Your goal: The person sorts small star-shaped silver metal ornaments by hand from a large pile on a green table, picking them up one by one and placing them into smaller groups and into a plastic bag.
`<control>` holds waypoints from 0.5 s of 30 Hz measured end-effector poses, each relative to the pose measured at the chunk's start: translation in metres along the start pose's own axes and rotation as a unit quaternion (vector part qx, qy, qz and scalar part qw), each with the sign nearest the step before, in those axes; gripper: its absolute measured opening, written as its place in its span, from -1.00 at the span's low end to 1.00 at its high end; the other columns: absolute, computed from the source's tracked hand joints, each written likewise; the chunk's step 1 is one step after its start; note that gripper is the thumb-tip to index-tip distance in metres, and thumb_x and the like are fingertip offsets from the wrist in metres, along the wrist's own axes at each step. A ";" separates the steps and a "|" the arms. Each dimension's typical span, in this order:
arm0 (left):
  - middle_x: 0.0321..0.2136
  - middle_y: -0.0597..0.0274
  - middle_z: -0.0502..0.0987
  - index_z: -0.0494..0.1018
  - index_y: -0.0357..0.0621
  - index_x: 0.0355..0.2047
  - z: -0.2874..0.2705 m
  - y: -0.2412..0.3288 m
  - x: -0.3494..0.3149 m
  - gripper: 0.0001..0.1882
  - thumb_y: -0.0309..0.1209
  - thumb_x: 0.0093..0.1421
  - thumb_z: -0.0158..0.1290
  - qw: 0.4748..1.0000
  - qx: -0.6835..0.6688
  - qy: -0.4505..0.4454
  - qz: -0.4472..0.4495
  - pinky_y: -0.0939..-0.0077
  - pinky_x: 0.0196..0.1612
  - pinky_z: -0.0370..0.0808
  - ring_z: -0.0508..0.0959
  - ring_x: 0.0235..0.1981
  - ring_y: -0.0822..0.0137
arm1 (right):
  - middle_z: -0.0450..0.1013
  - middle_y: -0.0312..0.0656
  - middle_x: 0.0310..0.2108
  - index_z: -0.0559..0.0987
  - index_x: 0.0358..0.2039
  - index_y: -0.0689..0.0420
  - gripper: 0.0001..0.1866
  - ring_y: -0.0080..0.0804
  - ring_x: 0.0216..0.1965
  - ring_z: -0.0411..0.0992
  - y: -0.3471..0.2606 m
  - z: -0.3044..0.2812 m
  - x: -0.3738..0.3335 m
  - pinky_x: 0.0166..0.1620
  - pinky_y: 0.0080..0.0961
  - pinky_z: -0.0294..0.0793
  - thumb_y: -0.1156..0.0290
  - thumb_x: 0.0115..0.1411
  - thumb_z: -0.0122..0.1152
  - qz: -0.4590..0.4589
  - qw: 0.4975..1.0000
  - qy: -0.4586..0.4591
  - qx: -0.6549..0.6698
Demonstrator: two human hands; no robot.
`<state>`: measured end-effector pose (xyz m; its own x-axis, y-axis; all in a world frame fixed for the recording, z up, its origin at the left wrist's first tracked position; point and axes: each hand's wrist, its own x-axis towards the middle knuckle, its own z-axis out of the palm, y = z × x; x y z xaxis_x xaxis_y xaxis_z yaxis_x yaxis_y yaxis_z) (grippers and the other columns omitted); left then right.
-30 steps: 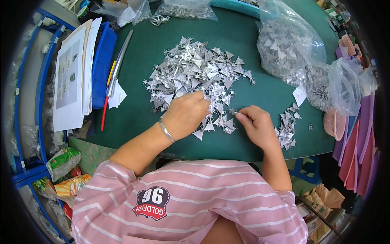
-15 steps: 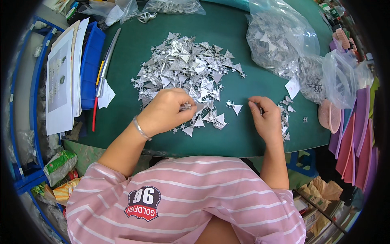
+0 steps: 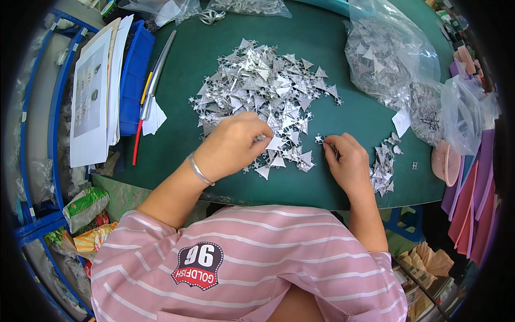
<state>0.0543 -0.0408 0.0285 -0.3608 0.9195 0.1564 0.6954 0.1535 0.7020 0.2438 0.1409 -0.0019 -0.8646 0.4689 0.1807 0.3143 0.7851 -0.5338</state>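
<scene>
Your left hand (image 3: 234, 146) hides the near left part of the pile (image 3: 265, 88), its curled fingers covering most of a metal piece (image 3: 260, 138). Whether your right hand (image 3: 347, 161) grips the star (image 3: 318, 138) is too small to tell. At left, papers (image 3: 95, 102) partly hide the bin (image 3: 135, 80). The far bag (image 3: 252, 6) is cut off.

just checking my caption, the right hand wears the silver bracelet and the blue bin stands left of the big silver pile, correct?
Wrong hand: in the head view, the left hand wears the silver bracelet, not the right hand. The blue bin does stand left of the big silver pile.
</scene>
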 end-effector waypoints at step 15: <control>-0.55 0.20 0.41 0.54 -0.14 -0.49 0.028 -0.001 -0.005 -0.94 -0.55 -0.01 0.18 0.998 0.035 -0.015 0.052 0.38 -0.47 0.42 0.48 -0.51 0.18 | 0.42 -0.14 -0.50 0.56 -0.34 0.26 -0.92 -0.35 -0.51 0.36 0.023 -0.017 -0.002 -0.39 -0.52 0.36 0.56 0.13 0.20 0.114 0.981 0.047 0.149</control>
<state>0.0728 -0.0360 0.0079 -0.2667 0.9419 0.2043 0.7700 0.0807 0.6329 0.2590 0.1650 -0.0008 -0.7409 0.6646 0.0969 0.3545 0.5095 -0.7840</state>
